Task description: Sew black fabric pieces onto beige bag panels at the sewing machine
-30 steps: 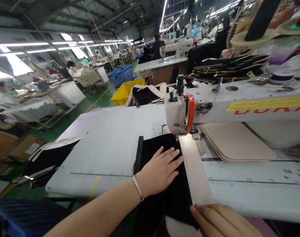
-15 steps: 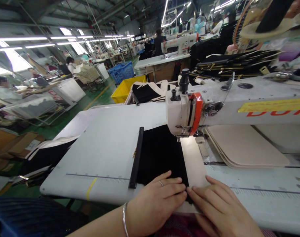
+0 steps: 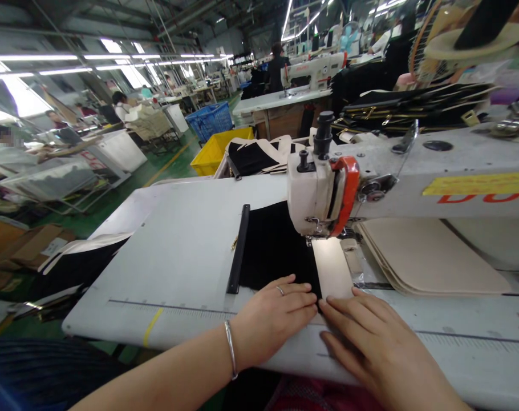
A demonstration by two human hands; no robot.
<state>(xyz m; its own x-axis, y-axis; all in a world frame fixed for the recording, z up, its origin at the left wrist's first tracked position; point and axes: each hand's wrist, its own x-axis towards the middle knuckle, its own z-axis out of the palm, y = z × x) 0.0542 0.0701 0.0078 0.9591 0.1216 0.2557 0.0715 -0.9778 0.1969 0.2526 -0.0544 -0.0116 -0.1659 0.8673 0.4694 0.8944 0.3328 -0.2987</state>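
Observation:
A black fabric panel (image 3: 276, 251) lies under the needle area of a white sewing machine (image 3: 307, 194). A narrow black strip (image 3: 239, 251) with a small gold zipper pull (image 3: 234, 244) runs along its left side. To its right, a cream piece (image 3: 335, 271) shows beneath the presser foot. My left hand (image 3: 276, 319), wearing a ring and a bangle, rests with flat fingers on the panel's near right corner. Beside it, my right hand (image 3: 370, 337) presses outstretched fingers on the near end of the cream piece. The fingertips of both hands almost meet at the seam line.
Stacked cream panels (image 3: 439, 257) lie under the machine arm. A yellow crate (image 3: 219, 151) and a blue basket (image 3: 210, 121) stand beyond the table. Black pieces with gold zippers (image 3: 413, 111) are piled behind the machine. More black and cream pieces (image 3: 71, 274) hang at left.
The black panel, its strip and the cream piece have slid away from me, further under the machine. Both hands have moved forward with them, fingers still flat.

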